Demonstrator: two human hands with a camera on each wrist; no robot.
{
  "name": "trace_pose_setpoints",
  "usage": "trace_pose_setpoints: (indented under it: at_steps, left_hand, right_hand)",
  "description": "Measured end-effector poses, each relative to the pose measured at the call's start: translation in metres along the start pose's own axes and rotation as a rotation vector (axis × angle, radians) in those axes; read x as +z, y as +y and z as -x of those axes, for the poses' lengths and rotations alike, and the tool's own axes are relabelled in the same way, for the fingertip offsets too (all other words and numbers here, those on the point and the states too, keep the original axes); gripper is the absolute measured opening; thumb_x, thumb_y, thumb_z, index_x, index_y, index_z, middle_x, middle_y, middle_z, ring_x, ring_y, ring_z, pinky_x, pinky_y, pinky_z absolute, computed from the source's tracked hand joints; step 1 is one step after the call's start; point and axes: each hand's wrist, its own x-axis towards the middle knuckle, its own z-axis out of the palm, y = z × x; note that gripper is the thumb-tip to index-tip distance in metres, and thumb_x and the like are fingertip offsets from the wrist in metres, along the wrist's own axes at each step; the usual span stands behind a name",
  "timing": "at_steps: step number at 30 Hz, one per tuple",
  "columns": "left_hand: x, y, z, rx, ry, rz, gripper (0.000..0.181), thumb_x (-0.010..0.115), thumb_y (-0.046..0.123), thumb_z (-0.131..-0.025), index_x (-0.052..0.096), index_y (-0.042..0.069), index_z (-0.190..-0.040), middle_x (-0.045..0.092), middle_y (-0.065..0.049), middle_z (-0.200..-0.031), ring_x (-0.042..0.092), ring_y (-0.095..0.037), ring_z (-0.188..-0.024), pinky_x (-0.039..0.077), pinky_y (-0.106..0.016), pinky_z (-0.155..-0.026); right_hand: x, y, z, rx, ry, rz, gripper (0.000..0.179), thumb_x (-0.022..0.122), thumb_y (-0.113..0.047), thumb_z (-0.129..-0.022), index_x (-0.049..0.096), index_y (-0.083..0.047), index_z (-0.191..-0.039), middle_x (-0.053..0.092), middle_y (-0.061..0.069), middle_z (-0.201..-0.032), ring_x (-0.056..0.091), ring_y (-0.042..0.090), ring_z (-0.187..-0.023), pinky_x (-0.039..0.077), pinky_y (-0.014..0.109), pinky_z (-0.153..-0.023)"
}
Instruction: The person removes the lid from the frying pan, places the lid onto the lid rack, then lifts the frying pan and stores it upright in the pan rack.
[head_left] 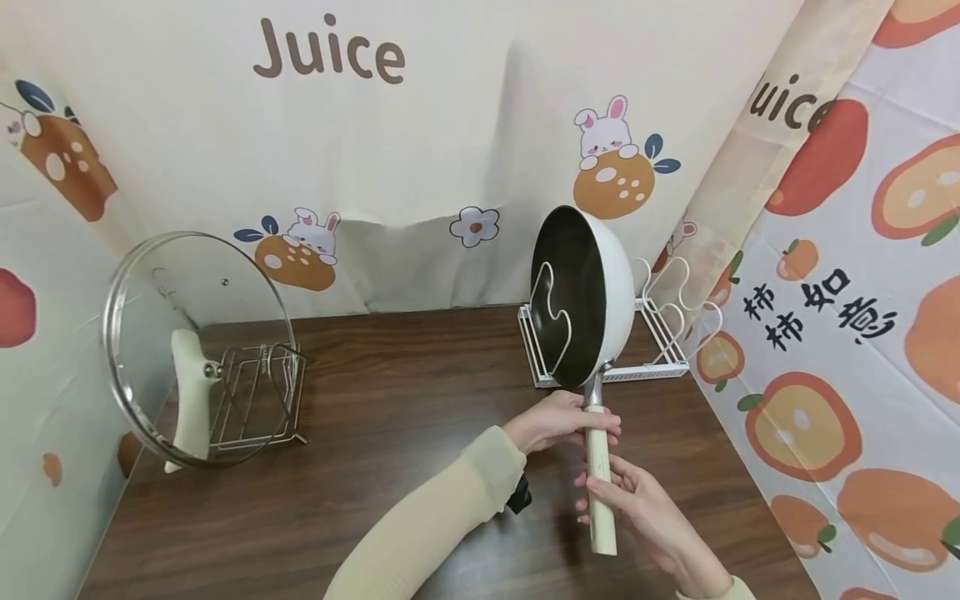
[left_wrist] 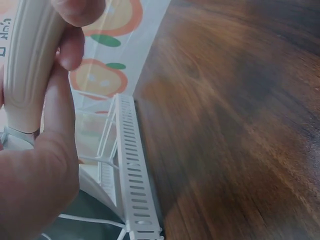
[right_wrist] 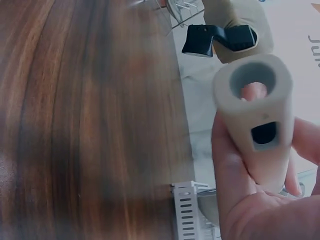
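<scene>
A wok-shaped frying pan (head_left: 619,292), white outside and dark inside, stands on edge among the wire dividers of a white rack (head_left: 645,372). Its cream handle (head_left: 602,533) points toward me. My left hand (head_left: 555,419) grips the handle near its metal neck, thumb across the top. Lower down, my right hand (head_left: 651,510) holds the same handle between thumb and fingers. The left wrist view shows fingers around the handle (left_wrist: 32,65) beside the rack's slotted rail (left_wrist: 135,170). In the right wrist view the hollow handle end (right_wrist: 280,110) faces the camera.
On the left, a glass lid (head_left: 114,358) with a cream handle (head_left: 192,396) stands upright at a silver wire rack (head_left: 255,443). Fruit-printed cloth walls (head_left: 420,150) border the brown wooden table (head_left: 390,400) behind and at both sides. A black wrist device (head_left: 519,495) sits under the left cuff.
</scene>
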Motion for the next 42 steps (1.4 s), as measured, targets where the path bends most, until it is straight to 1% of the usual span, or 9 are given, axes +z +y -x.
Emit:
trace_pose_setpoints:
  at_steps: [5,9,12,16,19,22,29,35,42]
  left_hand:
    - [-0.002,-0.004,0.001,0.005,0.056,0.005,0.010,0.076,0.011,-0.093,0.069,0.007,-0.100,0.073,-0.027,-0.120,0.077,-0.013,-0.086,0.063,-0.032,-0.083]
    - [-0.006,-0.006,0.002,0.002,0.106,-0.040,0.012,0.078,0.013,-0.092,0.070,0.006,-0.098,0.074,-0.028,-0.115,0.079,-0.019,-0.090,0.064,-0.032,-0.081]
    - [-0.008,-0.007,0.003,0.001,0.136,-0.082,0.014,0.079,0.015,-0.091,0.069,0.006,-0.095,0.078,-0.025,-0.105,0.079,-0.018,-0.088,0.064,-0.031,-0.080]
    - [-0.010,-0.009,0.003,-0.004,0.173,-0.116,0.015,0.081,0.016,-0.089,0.071,0.004,-0.091,0.080,-0.013,-0.090,0.074,-0.010,-0.077,0.064,-0.031,-0.078]
    - [-0.012,-0.012,0.003,-0.007,0.194,-0.136,0.016,0.081,0.016,-0.088,0.072,0.003,-0.091,0.074,-0.001,-0.081,0.069,-0.007,-0.073,0.064,-0.030,-0.078]
    - [-0.014,-0.014,0.002,-0.008,0.198,-0.144,0.016,0.081,0.016,-0.088,0.072,0.003,-0.092,0.068,0.004,-0.079,0.066,-0.006,-0.072,0.064,-0.030,-0.079]
    - [-0.017,-0.015,0.002,-0.017,0.193,-0.150,0.016,0.081,0.017,-0.088,0.072,0.005,-0.093,0.067,0.004,-0.081,0.066,-0.006,-0.073,0.063,-0.030,-0.079]
    - [-0.020,-0.014,0.005,-0.017,0.182,-0.147,0.017,0.081,0.017,-0.088,0.074,0.004,-0.096,0.068,0.004,-0.080,0.066,-0.006,-0.074,0.063,-0.042,-0.090]
    - [-0.023,-0.013,0.008,-0.021,0.181,-0.133,0.020,0.080,0.016,-0.089,0.076,0.002,-0.103,0.071,0.003,-0.085,0.068,-0.008,-0.079,0.061,-0.045,-0.094]
  right_hand:
    - [-0.003,0.006,-0.005,0.021,0.019,0.018,0.030,0.055,-0.013,-0.106,0.047,0.000,-0.133,0.074,-0.007,-0.106,0.074,0.014,-0.094,0.062,0.039,-0.088]
    - [-0.005,0.009,-0.010,0.057,0.043,0.042,0.049,0.057,-0.015,-0.106,0.036,0.010,-0.143,0.074,-0.005,-0.108,0.074,0.014,-0.099,0.061,0.038,-0.092]
    - [-0.007,0.012,-0.014,0.084,0.054,0.054,0.060,0.058,-0.017,-0.105,0.029,0.015,-0.147,0.074,-0.005,-0.110,0.073,0.014,-0.102,0.060,0.036,-0.094]
    - [-0.008,0.014,-0.018,0.101,0.064,0.066,0.065,0.058,-0.020,-0.105,0.027,0.017,-0.149,0.074,-0.007,-0.111,0.072,0.013,-0.108,0.058,0.030,-0.094]
    - [-0.009,0.015,-0.020,0.109,0.073,0.062,0.066,0.058,-0.021,-0.105,0.027,0.017,-0.149,0.074,-0.007,-0.113,0.071,0.013,-0.111,0.057,0.028,-0.095]
    - [-0.009,0.016,-0.021,0.110,0.079,0.050,0.067,0.057,-0.020,-0.106,0.025,0.018,-0.150,0.073,-0.006,-0.115,0.070,0.011,-0.113,0.056,0.027,-0.095]
    - [-0.010,0.018,-0.021,0.101,0.078,0.059,0.069,0.054,-0.020,-0.107,0.021,0.019,-0.152,0.071,0.002,-0.124,0.067,0.010,-0.116,0.053,0.031,-0.101]
    - [-0.008,0.018,-0.023,0.122,0.103,0.113,0.071,0.054,-0.024,-0.107,0.022,0.019,-0.152,0.064,0.014,-0.135,0.064,0.013,-0.120,0.051,0.043,-0.109]
    - [-0.007,0.017,-0.025,0.138,0.121,0.126,0.070,0.053,-0.026,-0.107,0.023,0.018,-0.153,0.059,0.014,-0.139,0.060,0.011,-0.119,0.049,0.045,-0.110]
